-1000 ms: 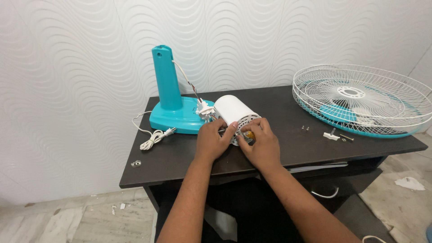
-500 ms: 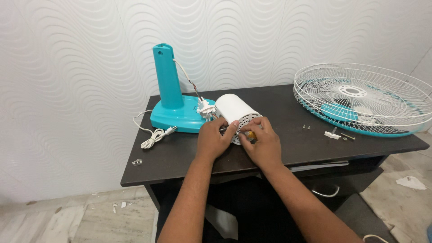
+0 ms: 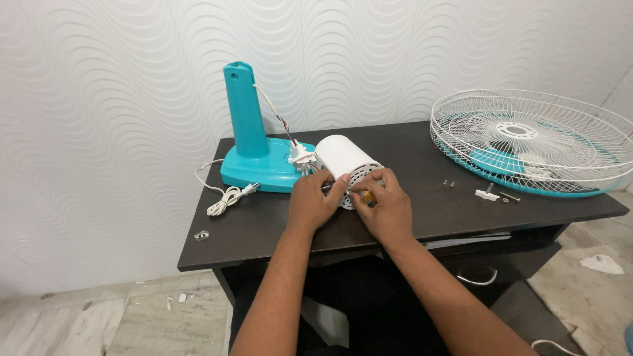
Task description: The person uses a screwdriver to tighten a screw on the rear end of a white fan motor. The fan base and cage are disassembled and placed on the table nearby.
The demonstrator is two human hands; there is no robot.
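Both hands bent over a white fan motor housing on the dark desk

The white fan motor housing point(image 3: 345, 161) lies on its side near the middle of the dark desk point(image 3: 264, 227), its vented end facing the person; the left hand point(image 3: 315, 200) cups the near left of that end with fingers curled against it, and the right hand point(image 3: 388, 207) presses close on the near right, pinching a small yellow-handled tool point(image 3: 364, 196), mostly hidden, against the vents. Just left of the housing stands the teal fan base point(image 3: 254, 155) with its upright column, thin wires point(image 3: 273, 115) running between them. Left of the base lies a coiled white power cord point(image 3: 227, 196). Well right of the housing rests the white wire fan guard point(image 3: 531, 142), with loose screws point(image 3: 448, 183) between
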